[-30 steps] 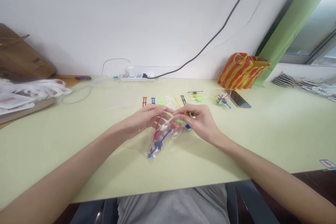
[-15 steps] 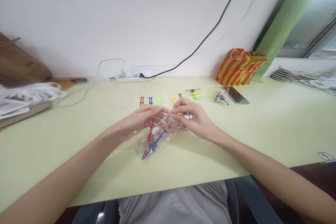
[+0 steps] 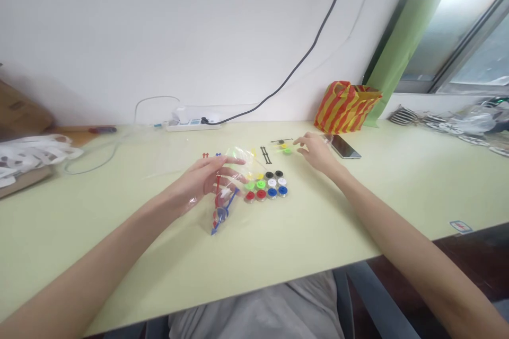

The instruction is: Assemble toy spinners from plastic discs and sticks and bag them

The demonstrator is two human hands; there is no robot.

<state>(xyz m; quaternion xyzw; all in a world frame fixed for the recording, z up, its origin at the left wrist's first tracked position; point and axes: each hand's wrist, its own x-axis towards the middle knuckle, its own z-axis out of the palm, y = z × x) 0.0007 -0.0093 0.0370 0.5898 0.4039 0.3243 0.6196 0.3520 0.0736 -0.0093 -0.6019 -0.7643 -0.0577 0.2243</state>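
Tabletop (image 3: 358,201) spans the lower half of the frame, with a striped carrier bag (image 3: 338,108) standing at upper right. Left hand (image 3: 194,183), near center, loosely holds a clear plastic bag (image 3: 249,158) with fingers spread; whether the fingertips sit inside or behind the film cannot be determined. Right hand (image 3: 316,152), right of center, is unclenched with fingers bent, and no part is visible in its grasp. Phone (image 3: 345,146) lies just beside it. Loading of the clear bag reads as partial. Inside: a blue arrow (image 3: 233,200), a red arrow (image 3: 217,185) and a white part (image 3: 225,192). Outside, near the right fingertips: a black spinner (image 3: 281,142), a yellow spinner (image 3: 283,146) and a green spinner (image 3: 287,151), grouped closely; contact with the fingers cannot be confirmed. Loose black arrows (image 3: 265,155) lie at center; red arrowheads (image 3: 205,155) and blue arrowheads (image 3: 218,154) show beyond the left hand. Below center, separate discs form rows: red (image 3: 249,196) and blue (image 3: 272,192) in front, green (image 3: 261,184) and white (image 3: 271,183) behind, then yellow (image 3: 260,176) and black (image 3: 269,175).
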